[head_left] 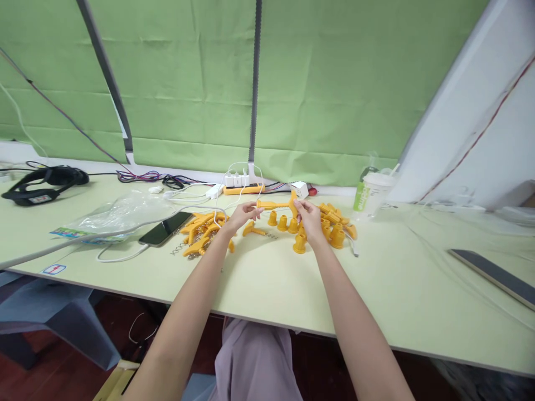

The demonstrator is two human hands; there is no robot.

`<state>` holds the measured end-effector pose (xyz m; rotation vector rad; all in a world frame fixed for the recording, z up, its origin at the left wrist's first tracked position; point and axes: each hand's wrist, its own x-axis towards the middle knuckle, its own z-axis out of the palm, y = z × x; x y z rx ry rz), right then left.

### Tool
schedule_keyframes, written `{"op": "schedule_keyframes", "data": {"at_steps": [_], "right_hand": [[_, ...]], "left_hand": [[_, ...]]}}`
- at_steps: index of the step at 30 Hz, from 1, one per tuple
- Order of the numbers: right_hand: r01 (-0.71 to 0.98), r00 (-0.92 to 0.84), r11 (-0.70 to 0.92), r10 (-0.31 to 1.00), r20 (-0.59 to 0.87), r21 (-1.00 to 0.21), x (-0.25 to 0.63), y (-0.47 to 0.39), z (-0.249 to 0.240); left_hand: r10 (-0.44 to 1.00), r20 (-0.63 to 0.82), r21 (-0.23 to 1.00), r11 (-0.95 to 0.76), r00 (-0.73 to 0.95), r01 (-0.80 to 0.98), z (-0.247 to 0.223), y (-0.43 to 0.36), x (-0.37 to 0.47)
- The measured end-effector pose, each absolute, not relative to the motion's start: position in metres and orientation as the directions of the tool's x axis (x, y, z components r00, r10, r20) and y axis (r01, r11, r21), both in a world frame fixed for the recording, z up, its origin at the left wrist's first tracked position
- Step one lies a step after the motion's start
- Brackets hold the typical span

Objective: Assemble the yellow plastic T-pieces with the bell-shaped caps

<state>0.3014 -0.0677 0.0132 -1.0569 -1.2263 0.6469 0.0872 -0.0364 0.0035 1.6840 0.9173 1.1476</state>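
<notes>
Both my hands hold up one yellow corkscrew (276, 206) level above the table. My right hand (308, 218) pinches its T-shaped handle. The fingers of my left hand (246, 214) close on its flared left end; no metal spiral shows on it. Below lies a loose yellow corkscrew (253, 229) with its spiral pointing right. Beside my left wrist is a pile of yellow corkscrews (198, 231) with metal spirals. Several yellow bell-shaped caps (300, 243) stand below and around my right hand, and more yellow parts (334, 214) are heaped to its right.
A phone (166, 228) and a clear plastic bag (121, 211) lie left, crossed by a white cable. A power strip (243, 189) sits at the back. A white cup (374, 195) stands right; a dark flat device (497, 273) lies far right. A black headset (45, 184) is far left.
</notes>
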Motion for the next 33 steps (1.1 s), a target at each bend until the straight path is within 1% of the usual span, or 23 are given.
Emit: {"op": "schedule_keyframes", "data": {"at_steps": [17,28,33], "right_hand": [[0.127,0.241,0.419,0.866,0.437,-0.899,0.3016,-0.0669,0.0128],[0.133,0.237,0.414,0.869,0.435,-0.900,0.3019,-0.0666,0.0141],[0.094,0.256,0.417,0.868,0.427,-0.904,0.3010,-0.0680,0.0127]], "left_hand": [[0.883,0.335,0.919,-0.383,0.327,0.093,0.0017,-0.0349,0.0871],[0.888,0.303,0.932,-0.352,0.346,0.088,0.0027,-0.0374,0.0885],[0.890,0.320,0.937,-0.348,0.324,0.031,0.0003,-0.0318,0.0845]]}}
